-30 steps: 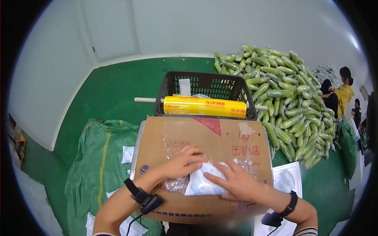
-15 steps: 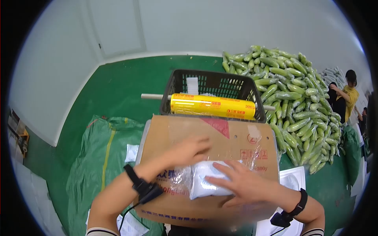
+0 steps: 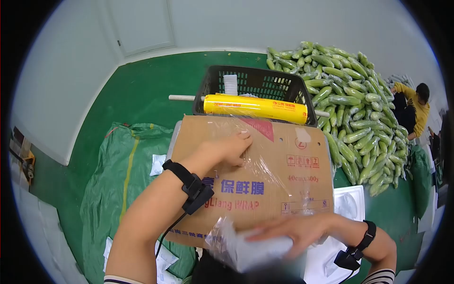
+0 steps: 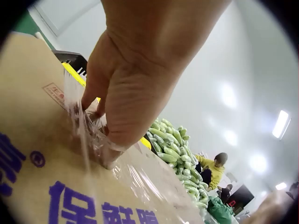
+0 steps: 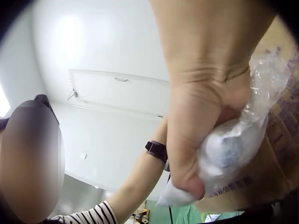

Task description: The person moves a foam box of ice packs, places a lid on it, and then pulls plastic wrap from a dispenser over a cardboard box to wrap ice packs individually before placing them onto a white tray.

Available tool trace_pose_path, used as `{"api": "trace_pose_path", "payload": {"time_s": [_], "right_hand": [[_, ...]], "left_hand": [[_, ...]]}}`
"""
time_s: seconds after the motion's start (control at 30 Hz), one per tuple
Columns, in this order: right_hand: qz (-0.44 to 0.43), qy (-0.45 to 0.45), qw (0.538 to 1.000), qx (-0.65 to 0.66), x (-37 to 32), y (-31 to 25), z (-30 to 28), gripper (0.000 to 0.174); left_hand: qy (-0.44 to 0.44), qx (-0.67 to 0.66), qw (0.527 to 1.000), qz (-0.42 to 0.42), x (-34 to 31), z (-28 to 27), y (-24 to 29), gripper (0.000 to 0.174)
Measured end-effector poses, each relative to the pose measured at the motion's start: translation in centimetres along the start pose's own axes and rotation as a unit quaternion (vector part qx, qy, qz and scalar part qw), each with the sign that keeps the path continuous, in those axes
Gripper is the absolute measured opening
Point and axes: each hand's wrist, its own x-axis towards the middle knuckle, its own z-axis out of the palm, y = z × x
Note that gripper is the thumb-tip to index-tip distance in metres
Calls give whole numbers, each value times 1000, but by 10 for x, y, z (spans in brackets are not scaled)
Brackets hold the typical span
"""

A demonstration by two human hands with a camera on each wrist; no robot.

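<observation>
My left hand [image 3: 231,149] is over the cardboard box [image 3: 274,165], its fingertips pinching bunched clear plastic wrap [image 4: 96,133] close to the surface. My right hand [image 3: 305,230] grips a white packet [image 5: 229,151] at the box's near edge. Loose clear film trails from the packet's side, and the far end of the packet is blurred in the head view. Beyond the box lies a yellow roll of plastic wrap [image 3: 255,109] on a rod, with film running from it onto the cardboard.
The rod rests across a black basket [image 3: 304,90]. A heap of long green vegetables in clear plastic [image 3: 350,123] covers the floor at right, near a person in yellow [image 3: 418,111]. White packets [image 3: 158,164] lie on green sheeting [image 3: 109,180] at left; a white tray [image 3: 358,201] sits right.
The right hand has drawn the white packet off the middle of the box toward the body. My left hand has left the packet and moved farther up the cardboard, where it pinches film.
</observation>
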Motion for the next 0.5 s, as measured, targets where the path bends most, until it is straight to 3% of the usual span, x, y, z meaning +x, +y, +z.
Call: {"api": "trace_pose_path", "payload": {"time_s": [0.03, 0.1, 0.13, 0.17, 0.2, 0.23, 0.27, 0.3, 0.33, 0.37, 0.4, 0.47, 0.5], "right_hand": [[-23, -57, 996, 59, -1, 9, 13, 86], [4, -158, 963, 217, -11, 25, 41, 84], [13, -98, 956, 274, -22, 38, 55, 88], [22, -34, 943, 330, -36, 49, 69, 91], [60, 81, 869, 484, -52, 50, 87, 95], [95, 192, 757, 618, -66, 51, 107, 98], [127, 244, 733, 622, -64, 67, 119, 101], [118, 312, 662, 672, -71, 74, 131, 99], [84, 305, 608, 729, -71, 70, 135, 97], [47, 294, 554, 777, -68, 67, 135, 94], [62, 320, 630, 705, -55, 51, 126, 92], [91, 356, 760, 537, -19, 3, 104, 87], [64, 349, 767, 536, -12, -5, 101, 87]], "left_hand": [[-6, -6, 1000, -5, -4, -8, 3, 80], [164, -124, 978, 34, -17, -1, 4, 79], [247, -183, 950, 56, -24, 6, 6, 78], [351, -144, 925, 33, -38, 5, 15, 78], [450, -107, 887, 10, -56, 7, 26, 77], [471, -89, 877, 3, -79, 8, 43, 77], [491, -72, 868, -6, -98, 17, 62, 78], [490, -39, 871, 11, -106, 38, 83, 81], [490, -4, 871, 30, -113, 55, 105, 85], [400, -45, 915, 24, -125, 58, 132, 89], [306, -83, 948, 14, -133, 54, 152, 94], [193, -239, 952, 5, -130, 48, 160, 94], [134, -315, 940, 1, -129, 44, 162, 95]]}}
